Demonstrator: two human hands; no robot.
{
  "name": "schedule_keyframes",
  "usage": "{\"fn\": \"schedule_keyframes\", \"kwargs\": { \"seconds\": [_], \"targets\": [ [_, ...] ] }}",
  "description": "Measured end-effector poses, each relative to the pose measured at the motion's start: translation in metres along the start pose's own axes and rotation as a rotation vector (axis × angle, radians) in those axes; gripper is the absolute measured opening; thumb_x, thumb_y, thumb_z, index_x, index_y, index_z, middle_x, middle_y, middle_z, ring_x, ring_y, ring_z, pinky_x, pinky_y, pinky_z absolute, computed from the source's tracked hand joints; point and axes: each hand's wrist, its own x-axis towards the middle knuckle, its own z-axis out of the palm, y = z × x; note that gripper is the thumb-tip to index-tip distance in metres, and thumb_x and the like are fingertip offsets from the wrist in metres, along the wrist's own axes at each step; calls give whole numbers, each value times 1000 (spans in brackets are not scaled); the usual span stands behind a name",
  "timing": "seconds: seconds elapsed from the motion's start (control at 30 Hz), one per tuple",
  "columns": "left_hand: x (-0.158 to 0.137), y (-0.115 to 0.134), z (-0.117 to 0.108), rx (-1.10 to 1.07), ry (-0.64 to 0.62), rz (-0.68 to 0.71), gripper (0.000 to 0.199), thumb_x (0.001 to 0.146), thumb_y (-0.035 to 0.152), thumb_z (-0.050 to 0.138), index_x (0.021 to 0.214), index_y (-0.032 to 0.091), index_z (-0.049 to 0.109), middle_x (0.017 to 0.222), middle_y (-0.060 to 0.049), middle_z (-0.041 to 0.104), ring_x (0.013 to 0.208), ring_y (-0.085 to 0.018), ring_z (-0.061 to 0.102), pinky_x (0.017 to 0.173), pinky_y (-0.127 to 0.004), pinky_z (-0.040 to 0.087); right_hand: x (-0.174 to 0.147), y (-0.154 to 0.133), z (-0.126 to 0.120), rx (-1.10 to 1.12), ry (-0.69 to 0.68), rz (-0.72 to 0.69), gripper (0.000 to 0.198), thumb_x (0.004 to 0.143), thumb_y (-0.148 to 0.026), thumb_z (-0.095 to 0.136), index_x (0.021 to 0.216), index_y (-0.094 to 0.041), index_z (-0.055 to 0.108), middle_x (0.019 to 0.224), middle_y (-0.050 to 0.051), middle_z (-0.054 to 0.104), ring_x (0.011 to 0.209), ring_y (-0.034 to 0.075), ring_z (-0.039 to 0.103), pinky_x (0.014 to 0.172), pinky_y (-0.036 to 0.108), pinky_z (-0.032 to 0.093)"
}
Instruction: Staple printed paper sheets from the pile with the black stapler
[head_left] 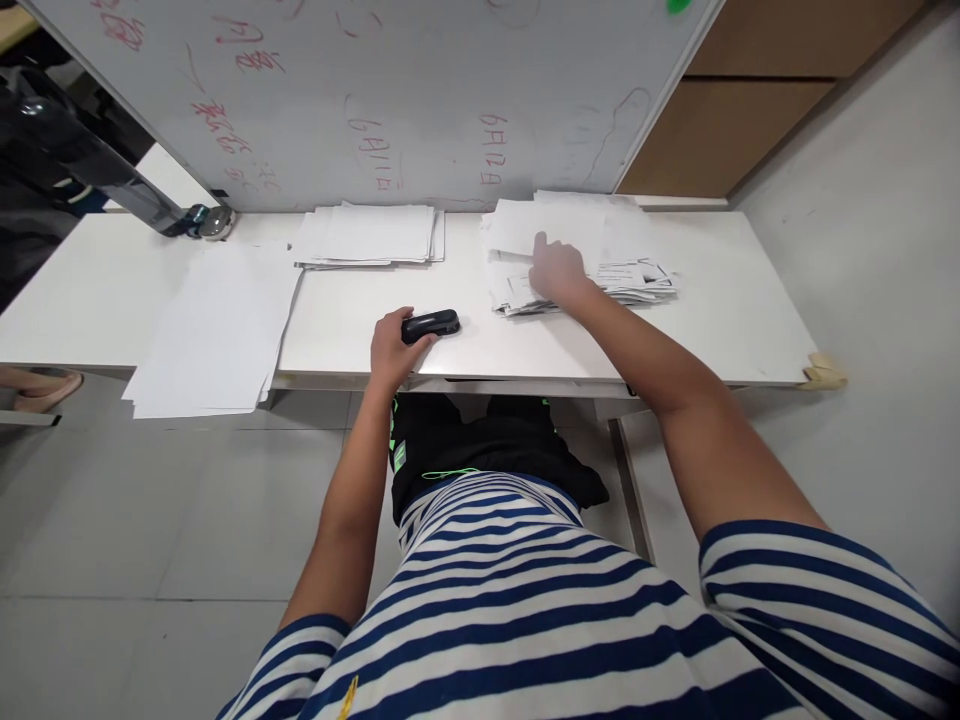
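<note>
My left hand (393,350) is wrapped around the rear end of a black stapler (431,325) near the table's front edge. The stapler lies on the white tabletop, its front end pointing right. My right hand (556,272) is over an uneven pile of printed papers (637,290), slightly blurred, with its fingers curled at the edge of a white sheet of paper (517,240). The fingertips are partly hidden. Behind the stapler, against the whiteboard, sits a neater stack of white paper (367,235).
Large white sheets (214,330) hang over the front edge at left. A clear bottle (142,190) leans near the whiteboard's (420,100) lower left corner. Brown cardboard boxes (735,130) stand at the back right. Beige tape (825,371) covers the table's right corner. Another person's foot (49,390) shows at left.
</note>
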Motion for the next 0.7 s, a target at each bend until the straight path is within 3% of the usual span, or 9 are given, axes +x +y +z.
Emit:
{"fn": "schedule_keyframes", "kwargs": {
  "seconds": [0.2, 0.33, 0.43, 0.6, 0.7],
  "targets": [
    [-1, -1, -1, -4, -10, 2, 58, 81, 45, 75, 132, 24, 56, 128, -12, 63, 121, -33, 56, 102, -48, 47, -6, 24, -30, -26, -22, -89, 54, 97, -42, 39, 138, -7, 50, 92, 23, 69, 94, 41, 67, 84, 56, 49],
    [-1, 0, -1, -7, 1, 10, 58, 80, 42, 76, 132, 24, 56, 128, -12, 63, 121, -33, 56, 103, -48, 47, -16, 40, -51, -15, 21, -39, 54, 100, -44, 34, 139, -10, 51, 94, 21, 71, 89, 37, 67, 81, 50, 51],
    [0, -2, 1, -9, 22, 19, 57, 80, 41, 77, 131, 24, 57, 128, -13, 63, 124, -33, 55, 105, -49, 45, -33, 35, -69, -7, 99, -8, 51, 102, -42, 31, 136, -12, 53, 96, 19, 71, 90, 35, 67, 80, 46, 50],
    [-1, -5, 2, 39, 142, 64, 54, 80, 43, 77, 127, 22, 58, 129, -14, 61, 133, -35, 47, 115, -53, 36, -73, 7, -113, 128, 282, -89, 42, 103, -46, 32, 101, -18, 64, 78, 8, 64, 79, 25, 62, 74, 37, 47],
    [-6, 9, -6, 3, 218, 129, 59, 82, 47, 75, 131, 23, 53, 140, -15, 55, 145, -35, 37, 122, -53, 27, -97, -9, -144, 268, 318, -170, 42, 99, -55, 43, 77, -23, 58, 63, 1, 48, 65, 18, 51, 63, 32, 43]
  ]
}}
